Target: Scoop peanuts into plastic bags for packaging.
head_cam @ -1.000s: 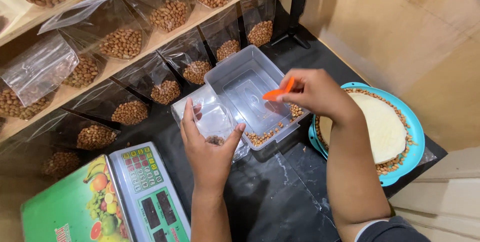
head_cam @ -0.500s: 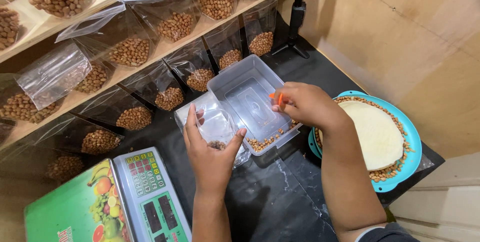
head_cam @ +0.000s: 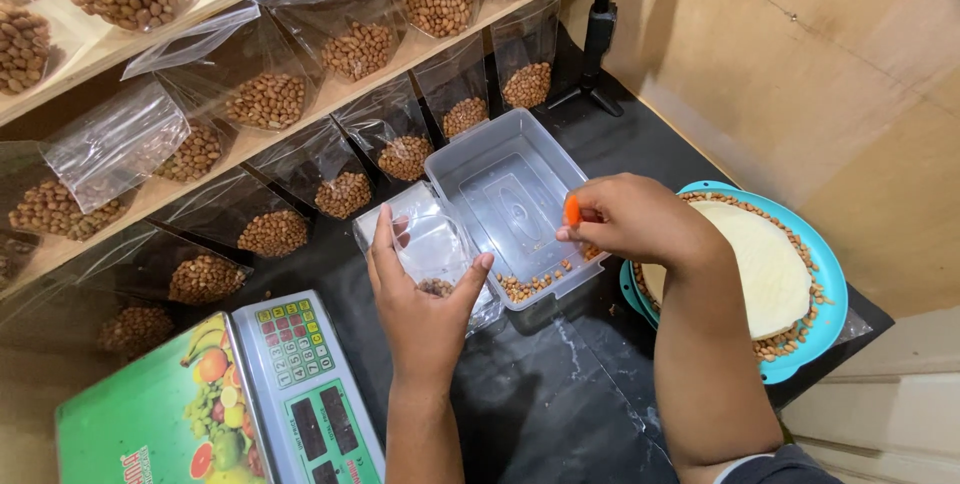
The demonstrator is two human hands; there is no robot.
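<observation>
My left hand (head_cam: 425, 299) holds a clear plastic bag (head_cam: 425, 239) open, with a few peanuts at its bottom. The bag stands against the left side of a grey plastic tub (head_cam: 500, 184). Peanuts (head_cam: 535, 282) lie along the tub's near edge. My right hand (head_cam: 630, 219) grips a small orange scoop (head_cam: 572, 210) over the tub's near right corner; most of the scoop is hidden in my fingers.
Rows of clear bags of peanuts (head_cam: 270, 99) lean on wooden shelves behind. A digital scale (head_cam: 225, 404) with a fruit-print plate sits at the lower left. A turquoise plate (head_cam: 790, 274) with peanuts and a pale disc lies at right. A black stand (head_cam: 598, 34) rises at back.
My right hand has drawn the orange scoop down and toward me, to the tub's near edge. My left hand has kept hold of the bag.
</observation>
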